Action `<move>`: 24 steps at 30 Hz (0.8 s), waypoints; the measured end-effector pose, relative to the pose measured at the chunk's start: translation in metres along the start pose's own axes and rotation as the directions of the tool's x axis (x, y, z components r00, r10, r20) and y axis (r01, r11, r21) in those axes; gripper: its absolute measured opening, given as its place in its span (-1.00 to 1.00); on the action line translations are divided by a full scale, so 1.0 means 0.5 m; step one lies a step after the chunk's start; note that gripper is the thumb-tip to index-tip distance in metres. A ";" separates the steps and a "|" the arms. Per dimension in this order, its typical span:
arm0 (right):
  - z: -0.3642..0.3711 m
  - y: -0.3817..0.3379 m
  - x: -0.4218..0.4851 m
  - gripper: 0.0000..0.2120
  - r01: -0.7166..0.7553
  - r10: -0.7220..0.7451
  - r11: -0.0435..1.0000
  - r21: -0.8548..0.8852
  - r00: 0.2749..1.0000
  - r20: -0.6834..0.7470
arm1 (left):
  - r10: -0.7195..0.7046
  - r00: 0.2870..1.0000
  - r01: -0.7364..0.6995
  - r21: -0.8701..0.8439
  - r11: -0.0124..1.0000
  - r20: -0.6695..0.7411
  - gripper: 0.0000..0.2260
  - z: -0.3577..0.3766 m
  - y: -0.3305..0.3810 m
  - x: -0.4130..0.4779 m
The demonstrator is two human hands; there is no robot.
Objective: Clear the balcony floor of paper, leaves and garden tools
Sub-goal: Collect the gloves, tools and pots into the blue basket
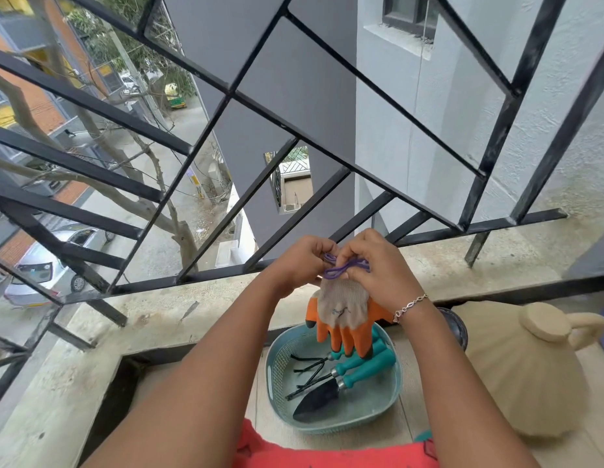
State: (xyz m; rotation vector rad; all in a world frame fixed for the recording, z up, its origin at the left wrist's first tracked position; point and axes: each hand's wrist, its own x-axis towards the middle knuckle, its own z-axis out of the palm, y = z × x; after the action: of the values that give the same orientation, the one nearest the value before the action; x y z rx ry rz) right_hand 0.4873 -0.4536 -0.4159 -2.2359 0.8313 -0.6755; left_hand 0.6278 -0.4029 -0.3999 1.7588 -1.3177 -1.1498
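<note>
Orange and grey garden gloves (342,314) with purple cuffs hang fingers down above a teal plastic basket (276,366). My left hand (302,261) and my right hand (374,265) both pinch the purple cuffs at the top, close together. Inside the basket lie a black hand rake (309,364) and a black trowel (319,398), both with teal handles. A third teal handle (378,344) shows behind the glove fingers.
A beige clay pot (516,373) with a lid and handle stands right of the basket. A concrete ledge (179,315) carries the black metal railing (226,96) ahead. A dark round object (454,324) sits behind my right wrist. The street lies far below.
</note>
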 end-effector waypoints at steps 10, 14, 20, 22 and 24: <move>-0.003 0.004 -0.003 -0.76 -0.059 0.057 0.994 -0.091 0.998 -0.017 | -0.064 0.997 0.058 -0.156 0.986 -0.033 -0.90 0.000 -0.003 -0.005; -0.007 -0.001 0.003 -0.77 -0.087 0.089 0.987 -0.132 0.996 0.007 | -0.142 0.965 0.101 -0.188 0.977 -0.221 -0.73 -0.013 -0.021 -0.007; -0.023 -0.007 0.007 -0.82 -0.046 0.046 0.992 -0.114 0.999 0.002 | -0.309 0.951 0.307 0.161 0.938 -0.011 -0.74 -0.026 -0.057 -0.023; -0.026 -0.012 0.007 -0.82 -0.020 0.021 0.998 -0.055 1.000 0.018 | -0.321 0.946 0.309 0.185 0.933 0.040 -0.61 -0.015 -0.053 -0.025; -0.029 -0.016 0.007 -0.82 -0.013 0.012 1.000 0.022 1.000 0.029 | -0.303 0.953 0.296 0.170 0.940 0.012 -0.48 -0.009 -0.054 -0.020</move>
State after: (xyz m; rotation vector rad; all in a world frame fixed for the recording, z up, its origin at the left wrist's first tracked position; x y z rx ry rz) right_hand 0.4832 -0.4568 -0.3997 -2.2135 0.8194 -0.6422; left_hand 0.6413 -0.3854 -0.4193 2.1263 -1.2253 -1.2714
